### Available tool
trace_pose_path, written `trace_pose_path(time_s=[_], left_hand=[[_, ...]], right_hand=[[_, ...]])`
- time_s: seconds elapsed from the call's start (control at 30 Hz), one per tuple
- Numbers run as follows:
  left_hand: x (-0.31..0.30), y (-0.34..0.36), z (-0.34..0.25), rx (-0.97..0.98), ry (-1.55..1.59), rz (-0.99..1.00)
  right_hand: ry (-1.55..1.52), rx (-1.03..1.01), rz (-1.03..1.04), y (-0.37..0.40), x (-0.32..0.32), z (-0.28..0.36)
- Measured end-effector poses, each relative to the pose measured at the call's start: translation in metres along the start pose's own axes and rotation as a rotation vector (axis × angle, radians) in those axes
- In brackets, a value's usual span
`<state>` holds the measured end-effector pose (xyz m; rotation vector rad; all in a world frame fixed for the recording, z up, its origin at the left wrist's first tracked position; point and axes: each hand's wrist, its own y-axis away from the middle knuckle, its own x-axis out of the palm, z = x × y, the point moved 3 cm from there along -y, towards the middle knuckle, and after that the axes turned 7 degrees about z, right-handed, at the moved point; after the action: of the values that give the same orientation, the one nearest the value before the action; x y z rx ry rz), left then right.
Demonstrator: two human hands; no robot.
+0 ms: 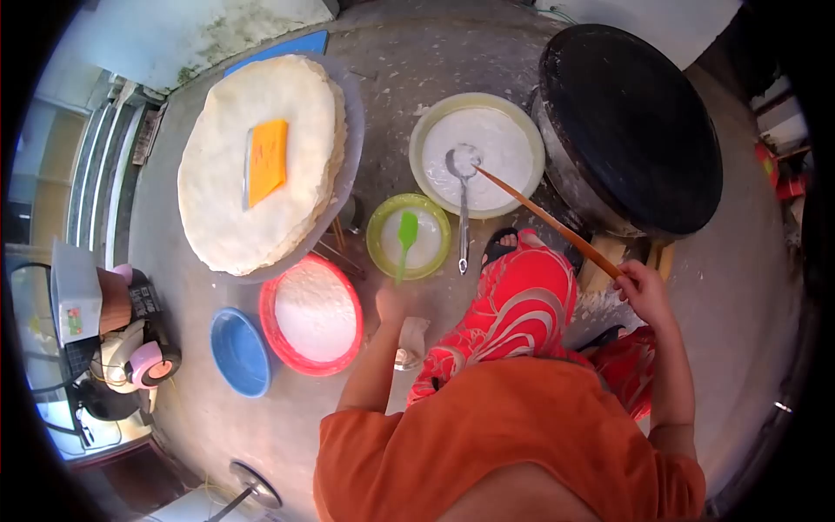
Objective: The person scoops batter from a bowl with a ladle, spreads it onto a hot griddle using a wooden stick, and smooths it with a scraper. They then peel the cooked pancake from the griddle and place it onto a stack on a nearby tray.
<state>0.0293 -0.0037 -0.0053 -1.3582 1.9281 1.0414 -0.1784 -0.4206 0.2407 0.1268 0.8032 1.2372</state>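
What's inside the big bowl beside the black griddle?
White batter, the head of a metal ladle and the wooden stick tip. Bowl floor can't be seen under the batter.

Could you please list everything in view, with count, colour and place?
Flatbread stack: one, cream, upper left; layers uncountable
Flat scraper: one, orange, on the stack
Board: one, blue, behind the stack
Griddle: one, black, upper right
Large bowl: one, pale green, centre, holding white batter
Ladle: one, silver, in large bowl
Small bowl: one, green, holding white mixture
Spatula: one, green, in small bowl
Basin of white powder: one, red, left of person
Basin: one, blue, beside the red one
Assorted items: count unclear, mixed colours, far left
Stick: one, brown, tip in large bowl
Hands: two; right holds stick, left at spatula handle, grip unclear
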Motion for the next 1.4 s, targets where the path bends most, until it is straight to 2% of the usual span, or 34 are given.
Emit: trace_pose_path(time_s=[0.07, 0.1, 0.17, 0.3, 0.37, 0.4, 0.47, 0.53, 0.57, 0.67, 0.73, 0.8, 0.87, 0.9, 1.0, 1.03, 1.1, 1.13, 1.2, 1.23, 1.3, 1.37, 1.4], left_hand=[[0.025, -0.020, 0.026, -0.071, 0.148, 0.086], [0.001, -0.011, 0.031, -0.076, 0.079, 0.083], [0.031, -0.017, 0.013, -0.225, 0.212, 0.346], [0.038, -0.030, -0.013, -0.320, 0.183, 0.470], [0.052, -0.043, -0.006, -0.056, -0.431, 0.734], [0.056, -0.046, 0.009, -0.053, -0.438, 0.736], [0.048, -0.049, 0.026, 0.274, -0.284, 0.290], [0.001, -0.039, -0.009, -0.191, 0.107, 0.068], [-0.031, -0.029, -0.050, -0.239, 0.029, 0.087], [-0.067, -0.042, -0.092, -0.112, 0.052, 0.079], [-0.089, -0.055, -0.150, 0.275, -0.250, 0.048], [-0.094, -0.080, -0.196, 0.509, -0.445, 0.028], [-0.090, -0.105, -0.245, 0.576, -0.669, 0.065], [-0.085, -0.117, -0.267, 0.679, -0.735, 0.063], [-0.059, -0.154, -0.325, 1.099, -0.928, 0.060], [-0.052, -0.164, -0.345, 1.105, -0.928, 0.063], [-0.027, -0.172, -0.382, 1.443, -1.159, 0.114], [-0.014, -0.182, -0.394, 1.450, -1.157, 0.120], [0.013, -0.196, -0.414, 1.618, -1.264, 0.176], [0.022, -0.202, -0.425, 1.622, -1.267, 0.183], [0.038, -0.211, -0.443, 1.772, -1.209, 0.207], [0.051, -0.231, -0.453, 1.752, -1.268, 0.209], [0.055, -0.252, -0.454, 1.576, -1.335, 0.186]], right_hand=[[-0.008, -0.038, -0.029, 0.004, 0.002, 0.005], [-0.073, -0.032, -0.006, 0.009, 0.012, -0.008], [-0.042, -0.041, -0.023, 0.019, -0.002, -0.010], [-0.074, -0.024, -0.041, 0.028, -0.007, -0.018], [-0.074, -0.041, -0.073, 0.033, -0.010, -0.020], [-0.081, -0.039, -0.076, 0.033, -0.009, -0.024], [-0.177, -0.043, -0.132, 0.033, -0.008, -0.034], [-0.211, -0.061, -0.170, 0.034, -0.008, -0.041], [-0.237, -0.080, -0.202, 0.034, -0.008, -0.043], [-0.402, -0.091, -0.298, 0.039, -0.012, -0.041], [-0.438, -0.086, -0.335, 0.040, -0.018, -0.041], [-0.430, -0.109, -0.390, 0.040, -0.026, -0.043], [-0.439, -0.108, -0.408, 0.042, -0.032, -0.043], [-0.435, -0.110, -0.419, 0.042, -0.035, -0.043], [-0.408, -0.099, -0.444, 0.044, -0.040, -0.042], [-0.411, -0.094, -0.450, 0.043, -0.042, -0.042], [-0.362, -0.068, -0.444, 0.042, -0.044, -0.039], [-0.363, -0.061, -0.448, 0.040, -0.046, -0.037], [-0.390, -0.046, -0.468, 0.037, -0.049, -0.031], [-0.396, -0.040, -0.469, 0.037, -0.052, -0.030], [-0.430, 0.010, -0.461, 0.034, -0.053, -0.031], [-0.409, -0.018, -0.459, 0.032, -0.054, -0.034], [-0.379, -0.050, -0.460, 0.032, -0.055, -0.036]])
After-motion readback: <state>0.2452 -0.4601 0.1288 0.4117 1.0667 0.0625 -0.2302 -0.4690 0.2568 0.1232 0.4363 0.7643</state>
